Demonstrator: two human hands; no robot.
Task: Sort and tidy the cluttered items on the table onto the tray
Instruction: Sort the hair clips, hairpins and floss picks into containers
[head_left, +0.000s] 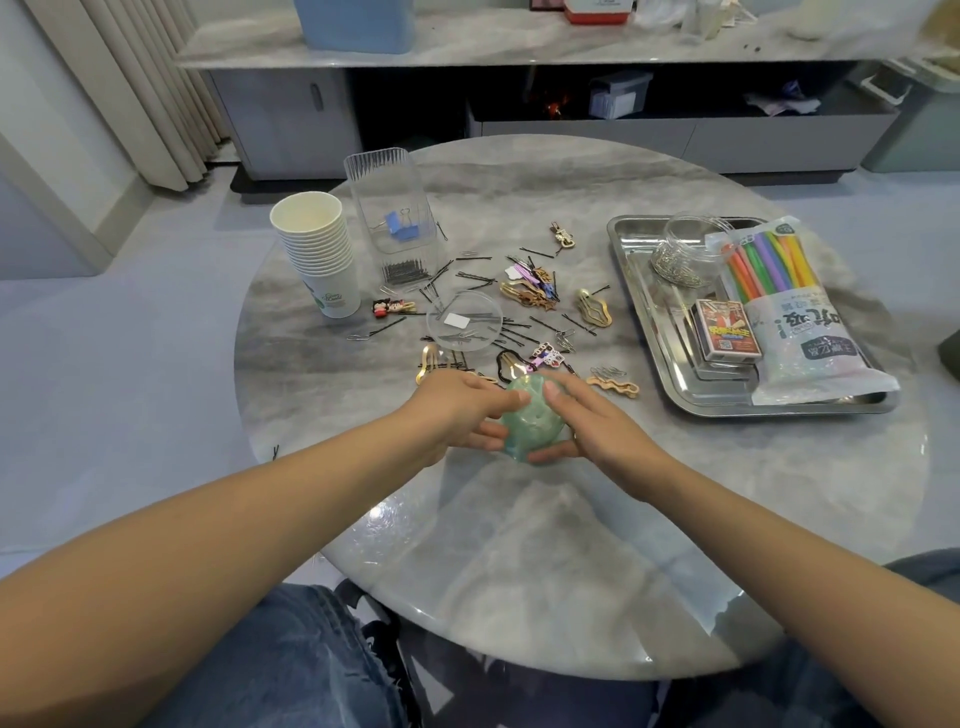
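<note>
A green translucent hair claw clip sits between both my hands just above the round marble table. My left hand grips its left side, thumb on top. My right hand holds its right side, fingers over and under it. The steel tray stands at the right with a clear jar of paper clips, a pack of coloured straws and a card box on it. Black bobby pins and gold hair clips lie scattered mid-table.
A stack of paper cups stands at the left. Beside it is a tall clear box holding blue binder clips and pins, and a clear round lid. A grey cabinet runs behind the table.
</note>
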